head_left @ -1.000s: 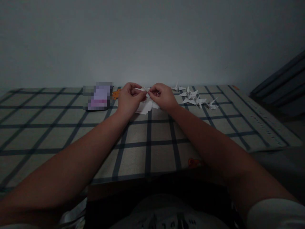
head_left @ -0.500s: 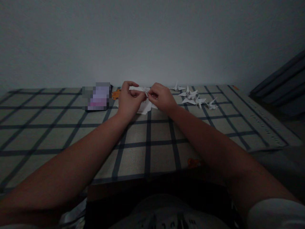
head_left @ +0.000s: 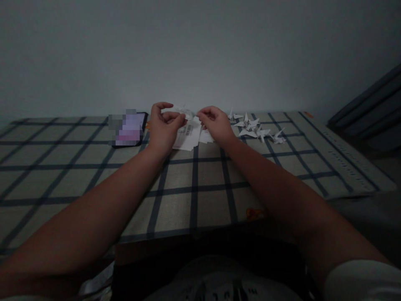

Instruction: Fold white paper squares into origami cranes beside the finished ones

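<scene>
A small white paper crane point(head_left: 188, 113) is raised over the papers, blurred and partly covered by fingers. My left hand point(head_left: 165, 127) pinches it between thumb and fingers, with the index finger curved above. From the other side, the closed thumb and forefinger of my right hand point(head_left: 216, 124) meet the crane's right tip; the exact contact is small and dim. Beneath both hands lie white paper sheets point(head_left: 187, 140), one with a dark printed patch. Just right of my right hand, several finished paper cranes point(head_left: 250, 125) are grouped together.
A phone point(head_left: 130, 128) with a lit, pixelated screen lies to the left. The checked tablecloth point(head_left: 175, 175) covers the table, which backs onto a pale wall point(head_left: 200, 54). Dark draped fabric point(head_left: 372, 113) hangs at the far right.
My hands have moved apart slightly, the left one going left and up. More of the crane and of the printed papers below now shows.
</scene>
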A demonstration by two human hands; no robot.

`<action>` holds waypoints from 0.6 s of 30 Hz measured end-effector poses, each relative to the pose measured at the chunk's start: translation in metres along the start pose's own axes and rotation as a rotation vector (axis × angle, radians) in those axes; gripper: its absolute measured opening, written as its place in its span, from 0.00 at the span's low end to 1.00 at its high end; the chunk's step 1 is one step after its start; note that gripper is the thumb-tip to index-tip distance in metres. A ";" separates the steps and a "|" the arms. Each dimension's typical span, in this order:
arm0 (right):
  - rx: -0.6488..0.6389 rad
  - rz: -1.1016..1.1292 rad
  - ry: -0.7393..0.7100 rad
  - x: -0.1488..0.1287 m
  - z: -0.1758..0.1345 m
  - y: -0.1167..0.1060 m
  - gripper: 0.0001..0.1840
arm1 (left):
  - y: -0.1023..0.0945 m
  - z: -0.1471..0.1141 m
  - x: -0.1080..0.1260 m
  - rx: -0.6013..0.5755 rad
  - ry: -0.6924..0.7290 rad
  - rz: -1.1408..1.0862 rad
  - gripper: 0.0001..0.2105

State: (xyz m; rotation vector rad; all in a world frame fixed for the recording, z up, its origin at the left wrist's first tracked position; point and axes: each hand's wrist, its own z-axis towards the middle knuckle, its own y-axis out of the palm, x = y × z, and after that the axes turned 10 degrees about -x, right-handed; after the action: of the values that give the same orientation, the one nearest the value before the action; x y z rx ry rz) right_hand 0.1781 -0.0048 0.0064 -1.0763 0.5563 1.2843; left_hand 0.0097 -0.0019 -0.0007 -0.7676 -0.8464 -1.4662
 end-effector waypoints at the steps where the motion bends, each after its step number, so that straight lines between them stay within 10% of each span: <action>1: -0.022 0.070 0.082 -0.001 0.000 0.000 0.11 | 0.000 0.000 -0.001 0.009 0.006 0.001 0.21; 18: -0.251 0.144 0.082 -0.011 -0.004 -0.003 0.15 | 0.003 -0.008 0.001 -0.167 -0.046 0.123 0.24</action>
State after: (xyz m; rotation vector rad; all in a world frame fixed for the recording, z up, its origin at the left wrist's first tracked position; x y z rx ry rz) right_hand 0.1791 -0.0135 0.0152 -1.3208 0.5524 1.4693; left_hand 0.0129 -0.0090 -0.0038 -0.9649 -0.7049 -1.4256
